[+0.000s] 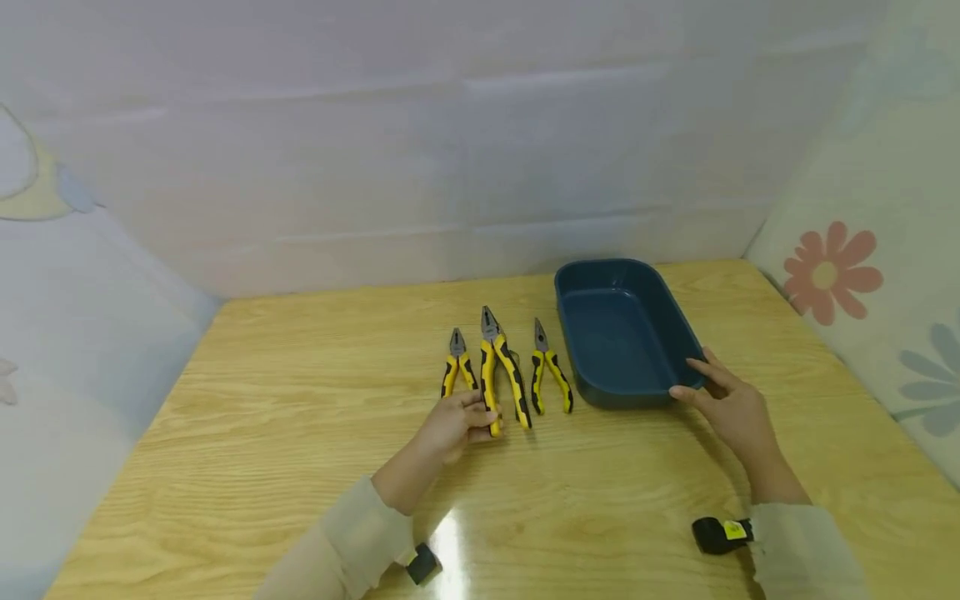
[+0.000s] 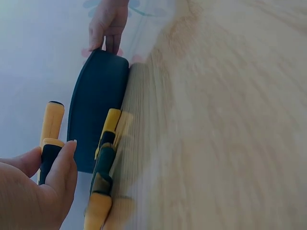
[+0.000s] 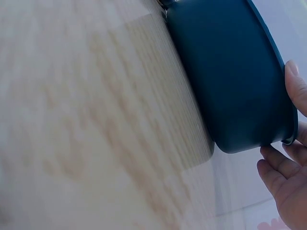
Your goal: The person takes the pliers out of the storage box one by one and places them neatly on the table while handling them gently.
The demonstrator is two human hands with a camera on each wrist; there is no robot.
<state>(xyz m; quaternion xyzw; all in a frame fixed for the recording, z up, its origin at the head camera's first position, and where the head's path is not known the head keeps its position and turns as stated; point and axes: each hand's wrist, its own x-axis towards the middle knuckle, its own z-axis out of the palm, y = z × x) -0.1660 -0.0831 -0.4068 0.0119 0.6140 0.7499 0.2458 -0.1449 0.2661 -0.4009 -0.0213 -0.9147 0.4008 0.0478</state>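
My left hand (image 1: 455,427) pinches one handle of a large pair of combination pliers (image 1: 487,375), with yellow and black grips and grey jaws pointing away. In the left wrist view these held pliers (image 2: 49,160) are raised off the table. A smaller pair of combination pliers (image 1: 450,375) lies to their left, partly hidden by the hand. Needle-nose pliers (image 1: 554,383) lie to their right, handles spread. My right hand (image 1: 731,412) grips the near right corner of a deep blue rectangular tray (image 1: 577,385), thumb and fingers at its rim (image 3: 280,62).
Everything stands on a light wood-grain table (image 1: 300,358). A pale sheet-covered wall (image 1: 450,167) rises behind the table's far edge, and a flower-printed wall (image 1: 862,167) borders the right. A black device (image 1: 720,535) is strapped at the right wrist.
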